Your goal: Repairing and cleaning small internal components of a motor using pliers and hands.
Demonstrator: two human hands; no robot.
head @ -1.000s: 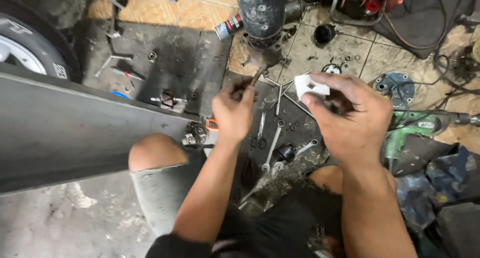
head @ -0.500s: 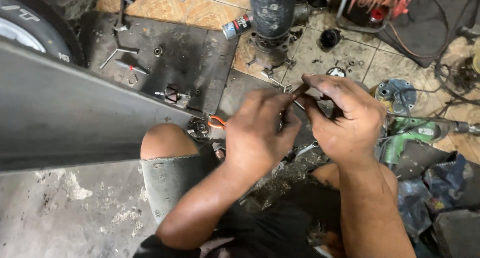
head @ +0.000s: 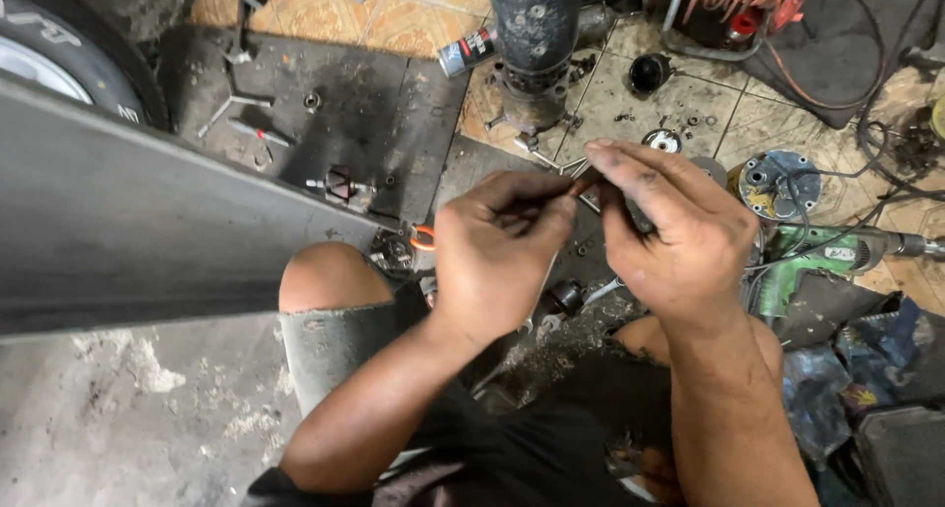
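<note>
Pinching a small dark part (head: 583, 184) between them, left hand (head: 497, 251) and right hand (head: 669, 236) grip fingertip-tight; seemingly light, rigid, greasy.

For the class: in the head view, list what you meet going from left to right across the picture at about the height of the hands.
Grey panel → bare knee → left hand → right hand → green power tool.
</note>
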